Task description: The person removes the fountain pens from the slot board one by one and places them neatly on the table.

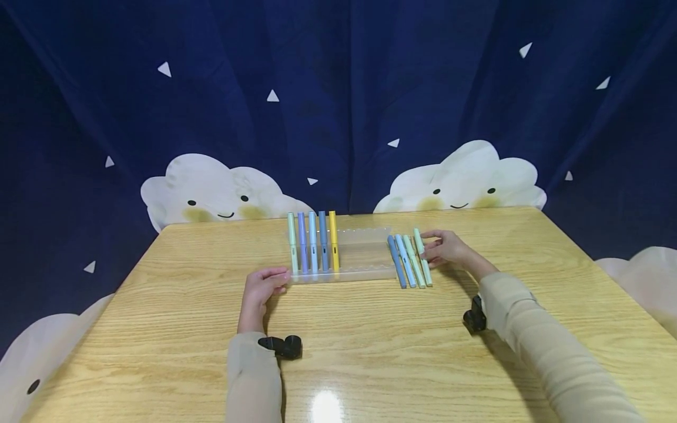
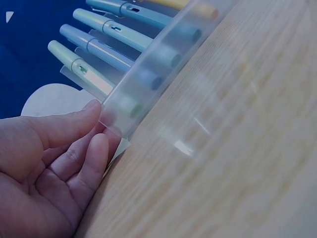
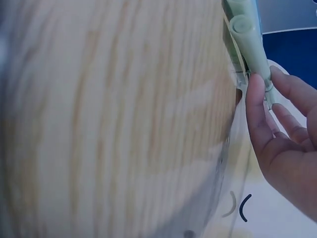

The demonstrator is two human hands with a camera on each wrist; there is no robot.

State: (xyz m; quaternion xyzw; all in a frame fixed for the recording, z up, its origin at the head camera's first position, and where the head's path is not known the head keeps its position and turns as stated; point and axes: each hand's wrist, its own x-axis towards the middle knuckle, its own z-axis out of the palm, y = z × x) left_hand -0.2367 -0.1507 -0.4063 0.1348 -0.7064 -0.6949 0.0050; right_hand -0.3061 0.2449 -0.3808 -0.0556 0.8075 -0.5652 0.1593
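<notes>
A clear plastic pen rack [image 1: 365, 274] lies on the table with several capped pens side by side in its left half: pale green [image 1: 293, 252], violet [image 1: 302, 244], light blue [image 1: 313, 241], dark blue [image 1: 324, 241] and yellow [image 1: 334, 241]. My left hand [image 1: 264, 286] pinches the rack's front left corner, thumb [image 2: 91, 115] on the lip and fingers behind it. At the rack's right end, my right hand [image 1: 446, 247] pinches a pale green pen [image 3: 250, 47] near its middle between thumb and fingers. This pen is the rightmost of a small loose row.
Left of the held pen lie a dark blue pen [image 1: 396, 261], a light blue pen [image 1: 405, 261] and another green pen [image 1: 415, 261], tilted alongside each other. The wooden table [image 1: 370, 341] ends at a dark blue curtain [image 1: 338, 117] with cloud prints.
</notes>
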